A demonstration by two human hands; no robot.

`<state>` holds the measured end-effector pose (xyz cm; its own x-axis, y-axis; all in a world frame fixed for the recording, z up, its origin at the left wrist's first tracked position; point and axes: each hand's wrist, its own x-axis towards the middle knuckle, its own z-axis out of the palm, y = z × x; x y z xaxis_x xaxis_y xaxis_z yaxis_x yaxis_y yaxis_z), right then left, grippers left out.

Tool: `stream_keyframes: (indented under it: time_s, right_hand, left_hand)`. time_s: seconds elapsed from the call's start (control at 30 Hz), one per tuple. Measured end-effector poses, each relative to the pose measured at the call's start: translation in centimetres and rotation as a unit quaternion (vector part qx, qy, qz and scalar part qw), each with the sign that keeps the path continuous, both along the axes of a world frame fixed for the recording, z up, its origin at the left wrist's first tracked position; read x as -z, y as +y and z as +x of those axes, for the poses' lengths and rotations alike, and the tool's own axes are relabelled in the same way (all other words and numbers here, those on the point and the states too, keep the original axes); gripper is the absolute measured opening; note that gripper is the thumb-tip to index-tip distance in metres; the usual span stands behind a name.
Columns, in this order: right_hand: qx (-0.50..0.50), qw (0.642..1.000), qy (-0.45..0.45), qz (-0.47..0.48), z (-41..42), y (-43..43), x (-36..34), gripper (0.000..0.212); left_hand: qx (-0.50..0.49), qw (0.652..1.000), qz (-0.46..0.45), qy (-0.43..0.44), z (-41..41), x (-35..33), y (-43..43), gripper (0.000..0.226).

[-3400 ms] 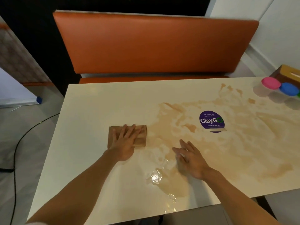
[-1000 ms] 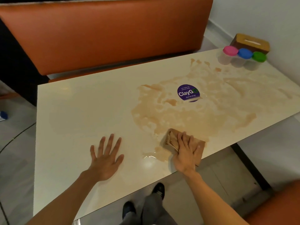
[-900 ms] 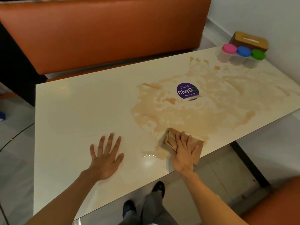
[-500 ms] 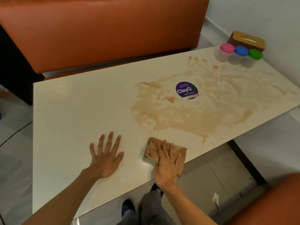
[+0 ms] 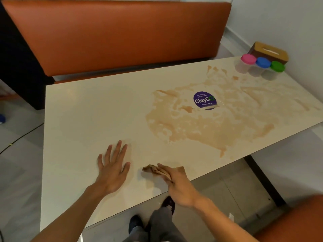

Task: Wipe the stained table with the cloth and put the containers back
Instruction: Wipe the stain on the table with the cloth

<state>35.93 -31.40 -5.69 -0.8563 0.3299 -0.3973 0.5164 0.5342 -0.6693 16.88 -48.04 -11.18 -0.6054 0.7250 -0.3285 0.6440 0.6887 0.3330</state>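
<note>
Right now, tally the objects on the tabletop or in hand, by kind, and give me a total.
Containers: 3
Cloth: 1
Tissue box: 1
Round sticker: 1
Total: 6

Smooth cream laminate on the table (image 5: 87, 110) across the middle of the frame, with a soft sheen. Dulled at centre right by a thin, wet-looking brown stain (image 5: 209, 130). Soft, matt, crumpled brown fabric in the cloth (image 5: 152, 168), low centre. Smooth orange leather-like covering on the bench back (image 5: 122, 35) along the top, slightly shiny. Translucent plastic in the three containers (image 5: 260, 69), upper right, under opaque coloured lids. Matt wood-look finish on the box (image 5: 269, 51) behind. Glossy purple sticker (image 5: 204, 100).
</note>
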Motion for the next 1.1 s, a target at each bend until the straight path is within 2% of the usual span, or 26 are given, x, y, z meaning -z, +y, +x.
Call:
stream_keyframes:
  time_s: [0.07,0.2,0.27,0.33,0.47,0.6,0.67,0.77,0.83,0.97,1.1]
  right_hand:
    - [0.003,0.999,0.028,-0.036,-1.2,3.0,-2.1,0.044]
    - [0.011,0.993,0.112,0.037,-5.9,7.3,-4.8,0.039]
    - [-0.006,0.988,0.128,0.084,-8.6,8.6,-3.9,0.045]
    - [-0.061,0.981,0.104,0.151,-11.1,9.1,-1.6,0.053]
    - [-0.156,0.959,-0.010,0.238,-12.1,5.7,2.3,0.065]
    - [-0.217,0.949,0.024,0.226,-9.4,1.6,3.9,0.067]
    - [-0.240,0.946,0.028,0.217,-8.3,1.4,4.6,0.059]
    - [-0.259,0.941,0.035,0.215,-6.8,1.7,4.7,0.065]
    - [-0.276,0.937,0.047,0.211,-5.7,1.9,4.3,0.061]
    - [-0.300,0.932,0.068,0.193,-2.6,2.8,4.0,0.075]
    - [-0.304,0.935,0.060,0.170,0.5,4.1,3.6,0.064]
  left_hand:
    - [-0.010,1.000,-0.018,0.019,0.6,0.2,-0.8,0.071]
    - [-0.006,0.999,-0.046,0.026,1.1,0.6,-1.5,0.072]
    - [0.002,0.999,-0.039,0.018,1.0,0.7,-1.3,0.075]
    - [0.005,0.999,-0.033,0.010,0.9,0.9,-1.4,0.078]
    - [0.013,0.999,-0.031,0.008,0.4,0.9,-1.8,0.080]
    - [0.012,1.000,-0.028,0.004,0.2,0.7,-1.8,0.073]
    - [0.007,1.000,-0.026,-0.002,0.4,0.7,-1.8,0.071]
    - [0.011,1.000,-0.024,-0.007,0.5,0.6,-1.7,0.072]
    - [0.010,1.000,-0.024,-0.006,0.3,0.5,-1.8,0.073]
    - [0.008,1.000,-0.024,0.001,0.3,0.5,-2.0,0.072]
    - [0.006,1.000,-0.021,0.006,0.5,0.4,-2.0,0.071]
